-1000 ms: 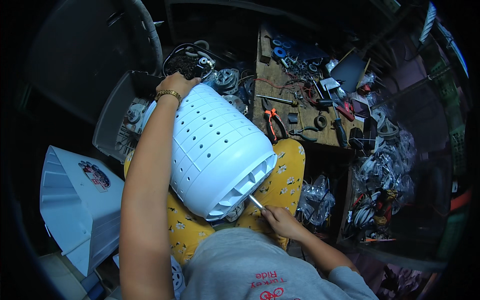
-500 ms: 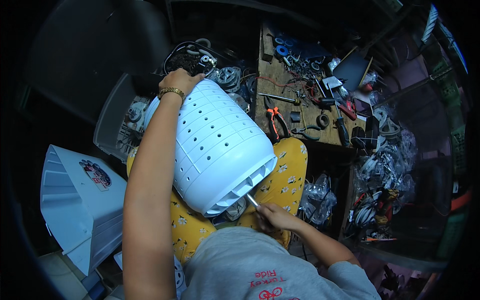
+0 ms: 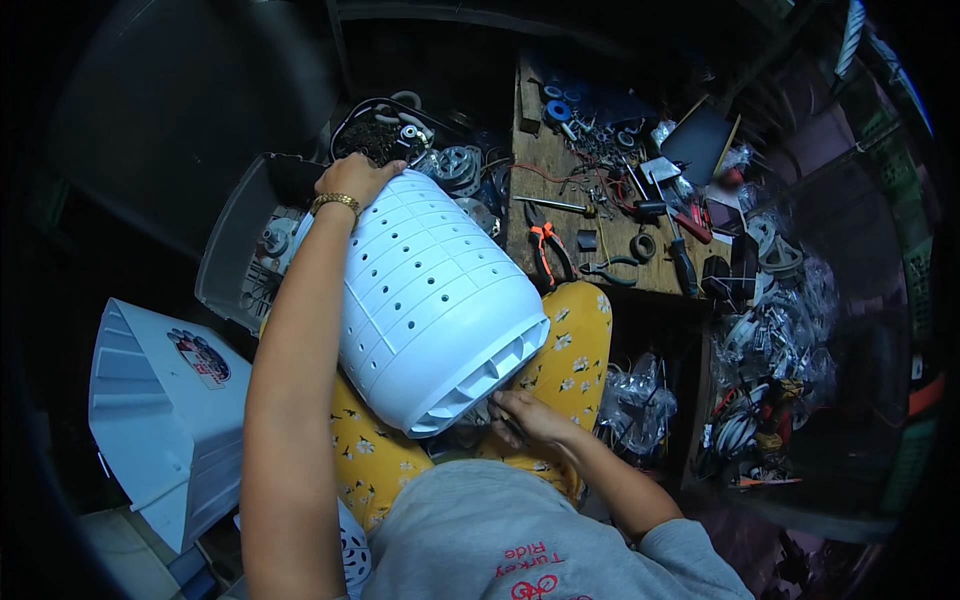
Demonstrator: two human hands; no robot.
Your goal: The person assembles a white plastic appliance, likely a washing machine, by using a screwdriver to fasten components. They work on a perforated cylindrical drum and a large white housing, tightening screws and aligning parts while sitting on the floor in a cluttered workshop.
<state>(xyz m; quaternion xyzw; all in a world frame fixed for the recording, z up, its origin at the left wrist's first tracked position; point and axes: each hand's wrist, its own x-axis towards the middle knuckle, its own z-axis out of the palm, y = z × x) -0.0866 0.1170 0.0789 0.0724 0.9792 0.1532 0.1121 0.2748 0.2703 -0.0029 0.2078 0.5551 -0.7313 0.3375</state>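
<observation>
Across my lap lies a white plastic spin tub (image 3: 440,290), tilted, with rows of small holes and a ribbed base facing me. My left hand (image 3: 362,182) is closed over its far edge, fingers hooked on the rim. Under the tub's near base, my right hand (image 3: 530,415) is closed with its fingers curled. The silver metal rod it held a moment before is now hidden by the base and the fingers. What the rod's end touches cannot be seen.
Right of the tub is a wooden bench (image 3: 545,235) with orange-handled pliers (image 3: 546,250), green-handled pliers (image 3: 610,267), a screwdriver (image 3: 685,268) and loose parts. A grey housing (image 3: 222,262) and a white plastic panel (image 3: 150,410) stand left. Bagged parts (image 3: 640,400) hang below the bench.
My right hand has moved up and left, closer to the tub's base, and the silver rod has gone out of sight. My left hand keeps its hold; the tub has shifted only slightly.
</observation>
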